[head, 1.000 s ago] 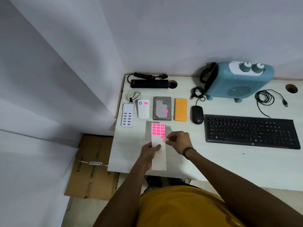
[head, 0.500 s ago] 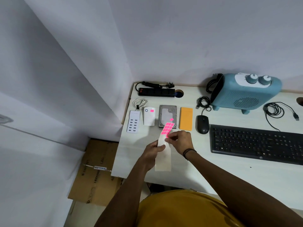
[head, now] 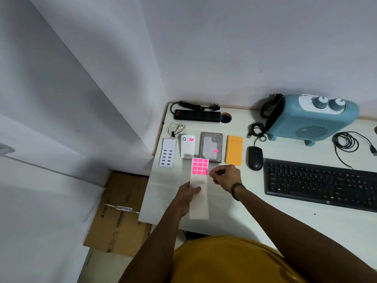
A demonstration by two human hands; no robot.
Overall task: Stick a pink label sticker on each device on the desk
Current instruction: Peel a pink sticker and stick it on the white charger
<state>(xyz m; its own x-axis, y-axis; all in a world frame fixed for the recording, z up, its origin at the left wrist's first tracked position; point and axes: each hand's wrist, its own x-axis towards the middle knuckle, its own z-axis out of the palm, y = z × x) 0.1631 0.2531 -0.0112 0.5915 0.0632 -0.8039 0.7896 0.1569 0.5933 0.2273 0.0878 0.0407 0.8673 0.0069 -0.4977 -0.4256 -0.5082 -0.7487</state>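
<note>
Left hand [head: 188, 193] pinches the sticker sheet [head: 199, 188] at its left edge, about mid-length; the sheet lies lengthwise at frame centre, over the white counter [head: 255, 217]. Pink stickers [head: 200, 166] fill only the sheet's top end, the rest is bare backing.

Right hand [head: 225, 176] is at the sheet's right edge, fingertips [head: 211, 173] pinched together at the lowest-right pink sticker. Can't tell if that sticker is lifted off the backing or merely touched.

Devices in a row above the sheet, left to right:
- white multi-port charger [head: 167, 153], no pink on it
- small white device [head: 187, 146], pink sticker near its top right
- hard drive [head: 211, 147], pink sticker at its lower right, tilted
- orange power bank [head: 234, 150], no pink on it
- black mouse [head: 255, 157], no pink on it

Black keyboard [head: 320, 183] at right of frame, well apart from the hands. Blue fan heater [head: 310, 119] upper right, against the wall. Black power strip [head: 196, 115] at the counter's back left corner. Coiled white cable [head: 175, 128] just above the charger; coiled black cable [head: 346, 140] at far right, between heater and keyboard.

Cardboard box [head: 120, 213] on the floor, lower left of the counter.
</note>
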